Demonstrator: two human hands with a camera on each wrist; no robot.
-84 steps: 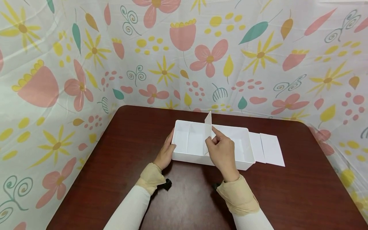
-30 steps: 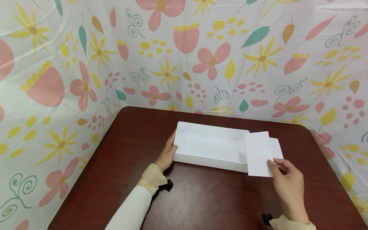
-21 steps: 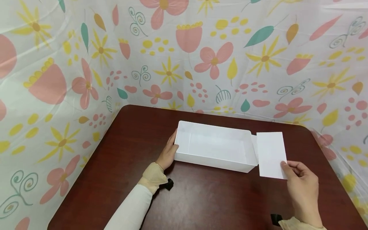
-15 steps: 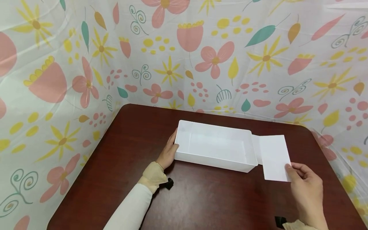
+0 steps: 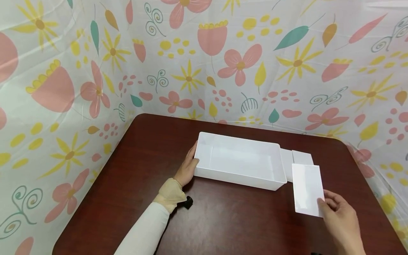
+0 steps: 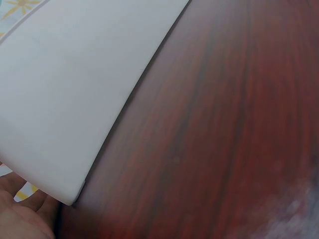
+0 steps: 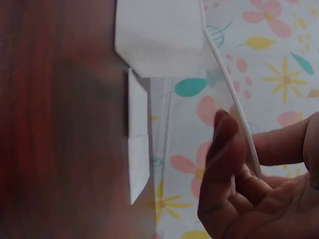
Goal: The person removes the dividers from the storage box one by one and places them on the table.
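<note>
A white open-topped plastic box [image 5: 242,159] sits on the table, with no dividers standing inside it. My left hand [image 5: 187,168] holds its left end, thumb at the near corner and fingers along the end wall. In the left wrist view, the box wall [image 6: 84,89] fills the upper left, above part of that hand [image 6: 25,214]. My right hand [image 5: 341,216] pinches a thin white divider panel [image 5: 307,189] by its lower right edge. The right wrist view shows the panel [image 7: 234,94] edge-on, gripped between thumb and fingers, raised off the table.
Two more flat white panels [image 5: 302,158] lie on the table against the right end of the box, partly covered by the held panel. The dark red-brown table [image 5: 229,216] backs onto a floral curtain [image 5: 204,63].
The right hand has drawn the divider panel out of the box and carried it right, past the panels on the table, then nearer the person. The left hand stays on the box.
</note>
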